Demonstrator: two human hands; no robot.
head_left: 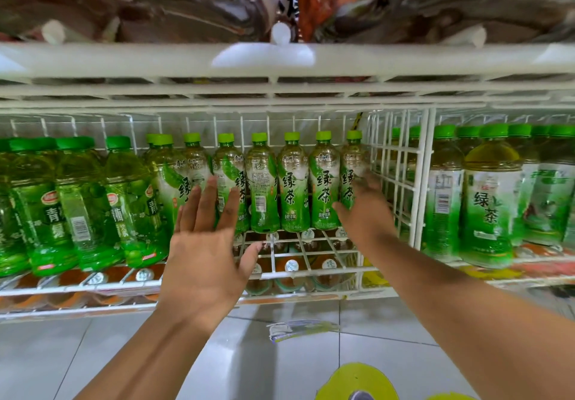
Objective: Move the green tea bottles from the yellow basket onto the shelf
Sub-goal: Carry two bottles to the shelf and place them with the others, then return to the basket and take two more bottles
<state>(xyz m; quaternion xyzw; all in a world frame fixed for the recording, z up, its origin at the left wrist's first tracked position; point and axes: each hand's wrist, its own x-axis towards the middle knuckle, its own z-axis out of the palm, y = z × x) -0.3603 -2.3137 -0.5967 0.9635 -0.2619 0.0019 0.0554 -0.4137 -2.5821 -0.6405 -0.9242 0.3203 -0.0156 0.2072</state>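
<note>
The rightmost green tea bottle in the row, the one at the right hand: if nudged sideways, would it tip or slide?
The rightmost green tea bottle is tall and narrow, so it probably tips rather than slides. It stands on a wire shelf, whose uneven footing likely adds wobble. It looks full, so it is probably fairly heavy. The wire divider beside it might catch it.

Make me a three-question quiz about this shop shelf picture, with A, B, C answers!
1. Where is the right hand?
A. on the floor
B. on the rightmost green tea bottle in the middle row
C. on the top shelf

2. What colour are the bottle caps?
A. green
B. red
C. blue

3. How is the left hand?
A. a fist
B. gripping a bottle
C. open, fingers spread

Answers: B, its fingers wrap that bottle; A, every cap looks green; C, the fingers are straight, holding nothing.
</note>
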